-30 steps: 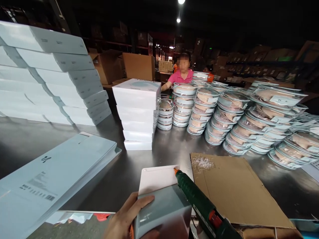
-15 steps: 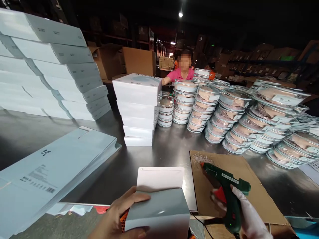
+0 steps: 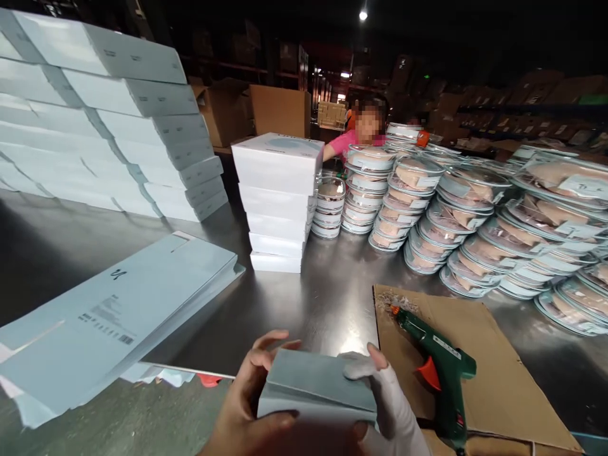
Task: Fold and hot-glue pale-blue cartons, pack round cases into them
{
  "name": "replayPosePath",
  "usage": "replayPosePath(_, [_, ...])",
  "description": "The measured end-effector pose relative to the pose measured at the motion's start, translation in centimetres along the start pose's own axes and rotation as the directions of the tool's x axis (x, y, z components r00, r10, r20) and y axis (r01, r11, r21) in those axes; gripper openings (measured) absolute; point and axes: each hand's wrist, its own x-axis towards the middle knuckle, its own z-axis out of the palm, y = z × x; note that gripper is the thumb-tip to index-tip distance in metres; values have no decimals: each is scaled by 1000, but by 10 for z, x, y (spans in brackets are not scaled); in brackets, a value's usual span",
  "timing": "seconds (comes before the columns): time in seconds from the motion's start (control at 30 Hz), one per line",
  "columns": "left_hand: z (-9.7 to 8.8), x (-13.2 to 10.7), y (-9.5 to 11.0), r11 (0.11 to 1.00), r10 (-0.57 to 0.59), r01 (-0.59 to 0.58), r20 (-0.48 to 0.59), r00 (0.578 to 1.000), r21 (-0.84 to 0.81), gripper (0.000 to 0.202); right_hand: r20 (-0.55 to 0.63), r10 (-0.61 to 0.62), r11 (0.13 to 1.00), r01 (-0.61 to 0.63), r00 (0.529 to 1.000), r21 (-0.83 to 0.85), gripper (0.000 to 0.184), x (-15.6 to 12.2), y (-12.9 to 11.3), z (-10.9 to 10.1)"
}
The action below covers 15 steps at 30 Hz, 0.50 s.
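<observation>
Low at the front of the metal table, a pale blue box (image 3: 313, 386) is gripped from both sides, its end towards the table's far side. My left hand (image 3: 251, 392) wraps its left side, fingers over the top and thumb on the near face. On the other side my right hand (image 3: 387, 399), in a white glove with bare fingertips, presses the flap and holds the right edge. A green glue gun (image 3: 444, 367) with a red trigger lies on a cardboard sheet (image 3: 503, 367) to the right. The box's lower part runs out of view.
Flat blue cartons (image 3: 118, 316) lie stacked at left, behind them a wall of closed boxes (image 3: 109, 120). A column of white boxes (image 3: 278, 206) stands mid-table. Piles of clear round packs (image 3: 427, 218) fill the right. Across the table is a person in pink (image 3: 349, 142).
My right hand has let go of the glue gun, which now rests on the cardboard, and has moved left onto the box. The raised white flap is now folded down.
</observation>
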Motion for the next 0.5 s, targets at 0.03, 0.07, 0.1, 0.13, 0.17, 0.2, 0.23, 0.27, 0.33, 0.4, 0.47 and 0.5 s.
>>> replayPosePath(0.03, [1,1,-3,997,20,-23,-41,999,-71,44,23,-7,1000,8,1000,-24,38,-1,1,-2])
replayPosePath(0.07, [2,2,-5,994,36,-42,-53,998,-101,46,49,-21,999,24,999,-48,33,-2,2,-5])
replayPosePath(0.1, [2,4,-6,994,54,-57,-29,998,-90,47,77,-43,996,48,996,-71,33,-3,2,-9])
replayPosePath(0.13, [1,6,-6,996,72,-71,24,997,-45,47,112,-73,992,83,991,-91,34,-4,0,-14])
replayPosePath(0.17, [-1,8,-5,996,81,-83,95,992,16,44,151,-110,985,128,982,-117,39,-5,-3,-18])
replayPosePath(0.2, [-3,11,-4,992,81,-95,166,983,79,38,196,-155,972,185,968,-147,49,-6,-6,-22])
replayPosePath(0.23, [-5,13,-3,985,76,-108,225,971,134,31,235,-204,953,248,950,-175,59,-6,-10,-25])
replayPosePath(0.27, [-8,15,-2,978,68,-118,267,961,173,26,268,-248,931,305,931,-198,66,-6,-14,-28])
replayPosePath(0.33, [-15,19,1,975,60,-122,308,950,187,21,318,-306,892,387,897,-235,70,-6,-20,-32])
replayPosePath(0.4, [-24,24,6,984,51,-91,248,967,154,22,316,-255,920,330,914,-213,68,-7,-21,-36])
replayPosePath(0.47, [-34,28,13,996,26,-25,-12,1000,86,32,232,-91,986,121,968,-118,65,-9,-18,-40])
replayPosePath(0.5, [-38,29,15,999,12,-5,-183,983,40,38,162,-1,998,10,987,-54,61,-9,-15,-42])
